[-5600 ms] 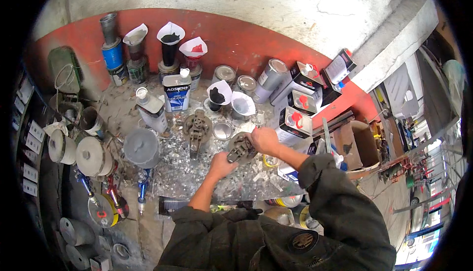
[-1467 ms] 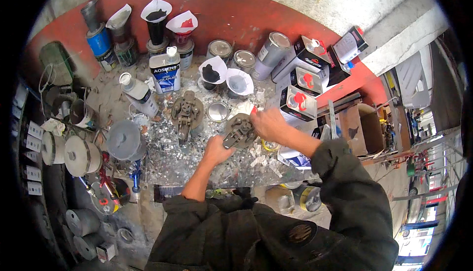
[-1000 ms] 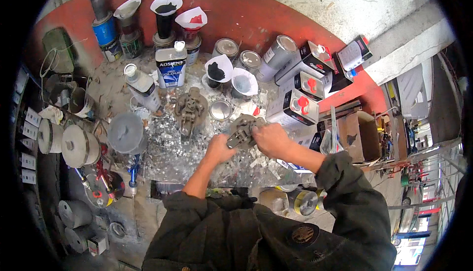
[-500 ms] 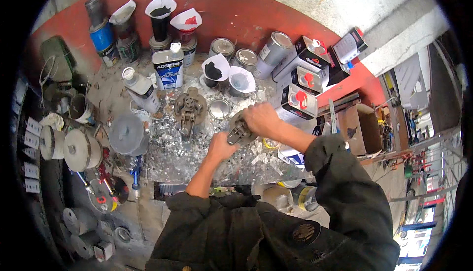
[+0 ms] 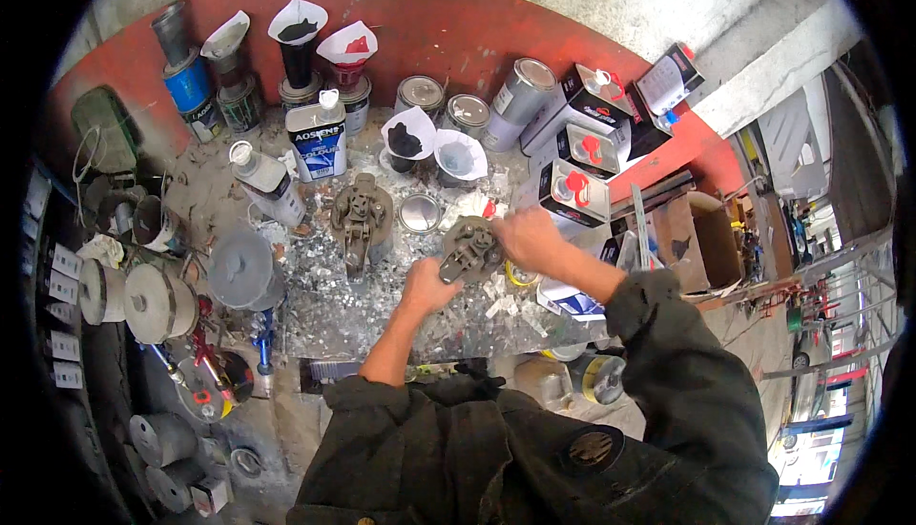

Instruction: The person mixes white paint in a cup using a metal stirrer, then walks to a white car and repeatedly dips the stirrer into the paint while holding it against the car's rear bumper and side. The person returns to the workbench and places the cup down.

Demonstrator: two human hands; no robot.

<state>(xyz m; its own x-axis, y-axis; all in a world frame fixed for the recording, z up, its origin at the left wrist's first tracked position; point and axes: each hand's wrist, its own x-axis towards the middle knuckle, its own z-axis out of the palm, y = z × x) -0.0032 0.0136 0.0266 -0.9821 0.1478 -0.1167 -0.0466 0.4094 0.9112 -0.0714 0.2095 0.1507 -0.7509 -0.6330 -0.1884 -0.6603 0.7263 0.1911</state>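
A round, paint-crusted can lid with a handle and lever (image 5: 471, 247) is in front of me over the bench. My left hand (image 5: 432, 287) is closed round its handle end, at the lid's near left. At the lid's right rim, my right hand (image 5: 530, 240) has its fingers curled in. What those fingers hold, if anything, is hidden. Left of these, a second similar lever lid (image 5: 362, 220) lies on the bench with its handle toward me. Between the two lids sits a small round tin (image 5: 421, 212).
Paint-flecked bench (image 5: 372, 325). Paper-lined cups, such as one with black residue (image 5: 407, 141), and several cans stand behind. Rectangular solvent tins (image 5: 574, 191) crowd the right, near a cardboard box (image 5: 701, 244). A grey lidded pot (image 5: 246, 267) and spray guns (image 5: 263, 339) are at left.
My right hand has moved right, off the top of the lever lid to its rim, uncovering its mechanism. My left hand stays on the handle. The view has shifted slightly.
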